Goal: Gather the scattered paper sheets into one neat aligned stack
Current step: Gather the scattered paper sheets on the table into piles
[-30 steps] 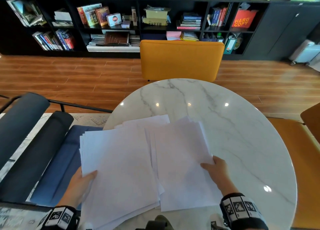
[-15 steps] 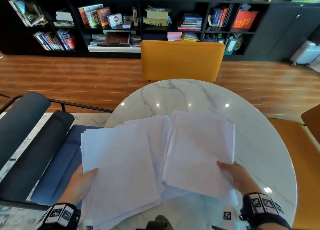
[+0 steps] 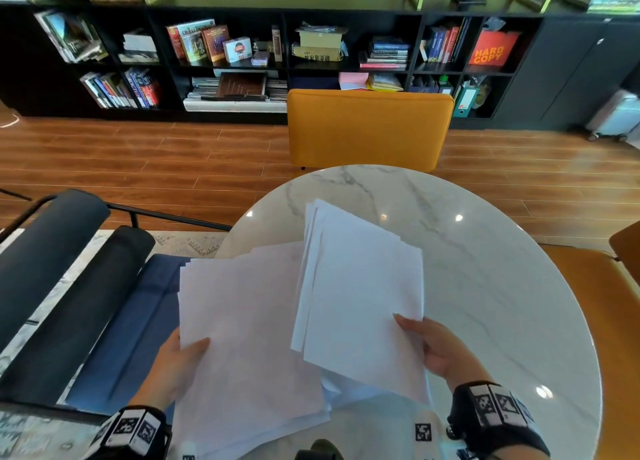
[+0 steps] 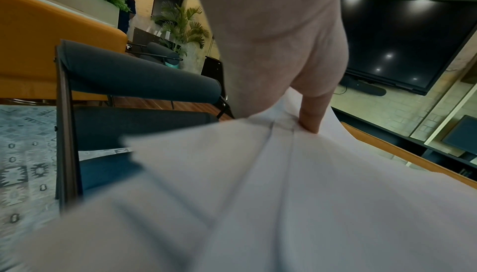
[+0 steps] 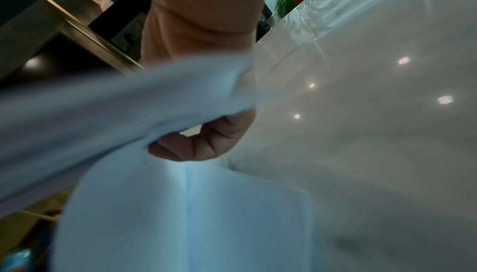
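Observation:
Two loose bundles of white paper sheets hang over the near edge of a round marble table (image 3: 485, 258). My left hand (image 3: 180, 362) grips the left bundle (image 3: 242, 338) at its near left edge, thumb on top; in the left wrist view the thumb (image 4: 312, 117) presses on the sheets (image 4: 284, 194). My right hand (image 3: 433, 341) pinches the right bundle (image 3: 363, 293) at its near right corner and holds it lifted and tilted, overlapping the left bundle. In the right wrist view curled fingers (image 5: 204, 143) show under the raised sheets (image 5: 116, 113). A few more sheets (image 3: 349, 388) lie beneath.
An orange chair (image 3: 367, 130) stands at the table's far side and another orange seat (image 3: 602, 303) at the right. A dark blue armchair (image 3: 69, 286) sits to my left over a patterned rug. Black bookshelves (image 3: 242, 54) line the far wall.
My right hand has lifted its bundle off the table, swung it right, then brought it back left and tilted it over the left bundle. The left hand has kept its grip.

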{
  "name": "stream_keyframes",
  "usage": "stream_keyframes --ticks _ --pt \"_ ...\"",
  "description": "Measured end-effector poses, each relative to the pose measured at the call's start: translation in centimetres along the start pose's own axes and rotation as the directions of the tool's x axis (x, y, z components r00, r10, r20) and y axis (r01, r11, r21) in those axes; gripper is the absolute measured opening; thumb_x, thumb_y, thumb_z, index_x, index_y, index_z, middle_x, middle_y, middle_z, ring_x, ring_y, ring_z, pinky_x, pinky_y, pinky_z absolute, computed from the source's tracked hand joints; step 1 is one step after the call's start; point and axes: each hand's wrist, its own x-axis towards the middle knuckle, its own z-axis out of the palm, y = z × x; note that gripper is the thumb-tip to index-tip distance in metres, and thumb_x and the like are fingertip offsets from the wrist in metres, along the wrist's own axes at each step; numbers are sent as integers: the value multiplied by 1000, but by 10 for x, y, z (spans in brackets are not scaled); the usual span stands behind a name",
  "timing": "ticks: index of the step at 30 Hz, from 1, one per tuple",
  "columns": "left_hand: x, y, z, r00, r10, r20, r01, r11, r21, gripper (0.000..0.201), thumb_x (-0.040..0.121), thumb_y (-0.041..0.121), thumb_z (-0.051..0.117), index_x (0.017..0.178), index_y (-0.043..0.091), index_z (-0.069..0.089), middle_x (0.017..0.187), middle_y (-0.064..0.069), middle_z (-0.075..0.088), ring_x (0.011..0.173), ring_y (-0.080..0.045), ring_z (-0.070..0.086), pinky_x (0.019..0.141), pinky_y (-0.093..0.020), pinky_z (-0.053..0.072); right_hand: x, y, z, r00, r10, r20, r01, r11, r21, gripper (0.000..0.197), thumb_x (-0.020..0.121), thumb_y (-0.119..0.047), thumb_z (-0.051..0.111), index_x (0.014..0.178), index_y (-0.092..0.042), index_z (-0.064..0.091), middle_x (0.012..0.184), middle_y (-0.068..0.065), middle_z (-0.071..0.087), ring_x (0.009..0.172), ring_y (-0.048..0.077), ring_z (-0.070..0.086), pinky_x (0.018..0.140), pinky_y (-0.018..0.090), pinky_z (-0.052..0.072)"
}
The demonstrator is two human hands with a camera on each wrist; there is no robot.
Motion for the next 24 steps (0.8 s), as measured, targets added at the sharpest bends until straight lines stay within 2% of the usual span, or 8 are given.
stream_keyframes --ticks 3,7,10,12,14,17,19,24 --pt "1 -3 -1 1000 -2 -19 3 1000 12 31 89 2 57 118 13 57 117 -15 64 102 -34 62 92 -52 48 1 -9 12 1000 -1 4 1 994 -107 52 56 -6 81 103 6 64 87 21 73 66 29 71 62 39 60" --pt "-4 -1 1 999 14 -35 -14 1000 8 33 91 2 56 117 21 53 111 -6 64 102 -29 60 94 -47 46 4 -16 13 977 -136 -166 59 914 -403 33 79 8 64 111 11 57 86 18 65 66 28 64 61 35 55" --pt "-6 -2 1 999 17 -29 -17 1000 7 36 91 1 55 121 22 52 117 -8 62 106 -32 59 97 -49 44 -1 -24 7 936 -276 -220 60 739 -671 28 79 6 63 107 0 58 91 15 61 79 26 57 67 30 44" --pt "-9 0 1 1000 13 -10 -12 1000 4 37 91 0 54 125 17 53 119 -11 62 104 -33 60 90 -48 48 -7 -32 -1 920 -315 -233 69 716 -694 23 78 7 61 97 -4 58 82 13 61 71 24 56 57 28 41" --pt "-10 0 1 1000 18 -5 -18 1000 2 36 92 -2 52 124 13 52 112 -9 63 95 -27 62 75 -38 50 -11 -39 -10 903 -357 -241 105 725 -680 20 76 7 62 94 -2 61 71 10 61 63 22 55 55 26 42" --pt "-16 6 5 999 43 -6 -43 999 -19 31 92 -6 50 116 14 52 97 -1 63 84 -18 60 65 -30 46 -14 -49 -19 905 -362 -223 207 833 -513 29 77 9 62 106 4 62 80 13 67 72 29 62 70 38 52" --pt "-16 6 8 998 58 -28 -58 998 3 30 92 -4 50 113 16 52 96 0 61 84 -18 59 69 -33 45 -17 -55 -15 925 -335 -179 274 914 -299 37 78 12 58 115 5 58 93 18 67 82 33 63 79 45 54" --pt "-15 5 10 994 83 -68 -80 996 49 30 91 0 53 113 20 50 105 -5 56 85 -19 52 82 -39 41 -29 -68 26 950 -311 26 311 950 15 33 81 9 57 112 -2 59 99 19 69 77 29 68 67 37 61"
